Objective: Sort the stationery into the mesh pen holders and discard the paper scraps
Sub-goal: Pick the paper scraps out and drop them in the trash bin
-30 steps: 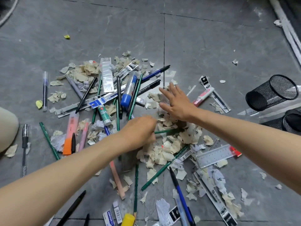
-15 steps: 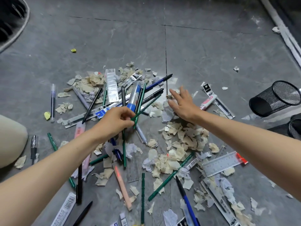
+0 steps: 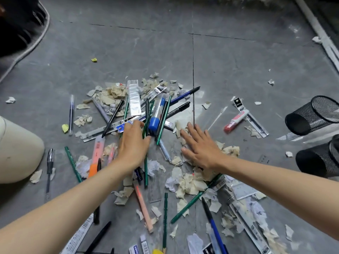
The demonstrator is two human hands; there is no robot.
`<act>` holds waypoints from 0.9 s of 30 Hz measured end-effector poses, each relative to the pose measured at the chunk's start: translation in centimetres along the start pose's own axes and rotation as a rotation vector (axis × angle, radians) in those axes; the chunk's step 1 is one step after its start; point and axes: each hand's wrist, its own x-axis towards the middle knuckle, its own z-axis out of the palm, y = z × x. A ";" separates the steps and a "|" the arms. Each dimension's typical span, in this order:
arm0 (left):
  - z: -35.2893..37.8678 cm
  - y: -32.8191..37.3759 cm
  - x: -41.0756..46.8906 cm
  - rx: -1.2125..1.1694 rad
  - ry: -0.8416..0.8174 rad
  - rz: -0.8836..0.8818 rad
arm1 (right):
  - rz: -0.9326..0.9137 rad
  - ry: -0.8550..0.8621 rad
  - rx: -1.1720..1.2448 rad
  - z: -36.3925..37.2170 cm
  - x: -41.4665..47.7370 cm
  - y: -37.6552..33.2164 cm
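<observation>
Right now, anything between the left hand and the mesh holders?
Yes. The right hand lies flat on paper scraps directly between the left hand and the mesh holders, which lie tipped on their sides at the right. Otherwise only flat floor litter.

Grey floor tiles point(image 3: 238, 61) meet at dark grout lines point(image 3: 193, 70).

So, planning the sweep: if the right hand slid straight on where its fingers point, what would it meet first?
Likely the paper scrap just ahead of the right hand, then the black marker; depth is unclear.
</observation>
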 end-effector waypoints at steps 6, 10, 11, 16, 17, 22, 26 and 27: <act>2.9 2.1 -4.0 0.041 -0.147 0.457 | -0.067 -0.074 -0.068 0.8 -3.8 0.5; 4.3 1.0 -6.5 0.010 -0.450 0.621 | -0.077 -0.107 -0.050 0.6 -5.6 0.5; 4.5 0.5 -6.8 0.022 -0.497 0.632 | -0.078 -0.113 -0.044 0.5 -5.9 0.5; 4.5 -1.2 -7.5 0.127 -0.548 0.675 | -0.057 0.008 0.075 0.1 -7.3 0.6; 4.7 -1.4 -7.6 0.147 -0.566 0.669 | -0.024 0.058 0.103 0.0 -7.7 0.7; 6.5 -0.7 -8.1 0.284 -0.560 0.671 | 0.318 0.283 0.272 -1.0 -9.6 2.6; 8.6 1.4 -8.1 0.232 -0.426 0.597 | 0.498 0.276 0.446 -1.7 -10.1 4.2; 9.1 2.0 -7.9 0.242 -0.406 0.601 | 0.510 0.257 0.510 -1.8 -10.2 4.4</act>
